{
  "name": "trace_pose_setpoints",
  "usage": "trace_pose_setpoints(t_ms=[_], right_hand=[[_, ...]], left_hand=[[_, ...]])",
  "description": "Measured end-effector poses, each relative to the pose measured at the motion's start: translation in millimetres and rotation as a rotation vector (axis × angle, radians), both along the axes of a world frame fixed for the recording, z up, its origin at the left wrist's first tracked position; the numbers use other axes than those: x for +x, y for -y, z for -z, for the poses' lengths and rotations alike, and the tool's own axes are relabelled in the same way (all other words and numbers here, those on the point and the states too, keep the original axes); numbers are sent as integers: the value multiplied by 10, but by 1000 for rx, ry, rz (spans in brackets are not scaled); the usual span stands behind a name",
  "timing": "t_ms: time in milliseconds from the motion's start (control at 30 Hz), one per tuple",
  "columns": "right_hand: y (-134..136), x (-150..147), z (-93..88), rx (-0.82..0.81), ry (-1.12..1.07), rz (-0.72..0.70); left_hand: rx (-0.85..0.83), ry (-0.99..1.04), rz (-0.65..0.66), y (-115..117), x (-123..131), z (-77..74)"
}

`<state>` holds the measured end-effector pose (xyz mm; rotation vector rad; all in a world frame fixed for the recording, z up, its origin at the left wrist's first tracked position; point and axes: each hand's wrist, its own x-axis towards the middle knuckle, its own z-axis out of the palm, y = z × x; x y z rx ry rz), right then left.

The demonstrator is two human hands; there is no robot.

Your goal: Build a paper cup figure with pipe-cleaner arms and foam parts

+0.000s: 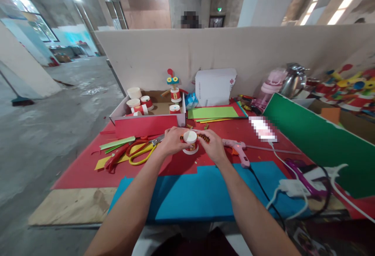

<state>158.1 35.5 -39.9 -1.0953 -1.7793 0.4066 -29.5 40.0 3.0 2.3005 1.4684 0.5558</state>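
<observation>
A small red-and-white paper cup (pixel 191 137) stands upside down on the red table covering, straight in front of me. My left hand (pixel 173 140) is closed around its left side. At the cup's right side, my right hand (pixel 213 145) pinches a dark-and-yellow pleated paper strip (pixel 204 138) against or close to the wall; whether the strip is attached, I cannot tell. Just right of that hand lies a pink glue gun (pixel 238 149) with a lit red light. Scissors with yellow handles (pixel 142 156) lie to the left.
Behind my hands, a shallow box (pixel 148 122) holds several paper cups and a finished-looking cup figure (pixel 175 93). Coloured paper sheets (pixel 213 112) lie at the back. A green panel (pixel 316 142), a power strip (pixel 294 187) and cables occupy the right. Blue sheeting (pixel 190 197) covers the front edge.
</observation>
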Motion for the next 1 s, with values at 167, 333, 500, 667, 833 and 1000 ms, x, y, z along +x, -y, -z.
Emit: trace_pose_setpoints(t_ms=[167, 333, 500, 667, 833, 1000], right_hand=[[-3, -1, 6, 1, 0, -1], [-3, 0, 4, -12, 1, -8], [4, -4, -2, -20, 3, -1], [3, -8, 1, -20, 3, -4], [-6, 1, 8, -20, 7, -8], [-3, 4, 1, -11, 16, -2]], left_hand=[[-7, -10, -2, 2, 2, -15], [-2, -20, -4, 2, 2, -16], [1, -14, 4, -7, -2, -10], [8, -13, 8, -9, -4, -11], [-6, -12, 7, -8, -1, -22], [6, -26, 0, 3, 4, -26]])
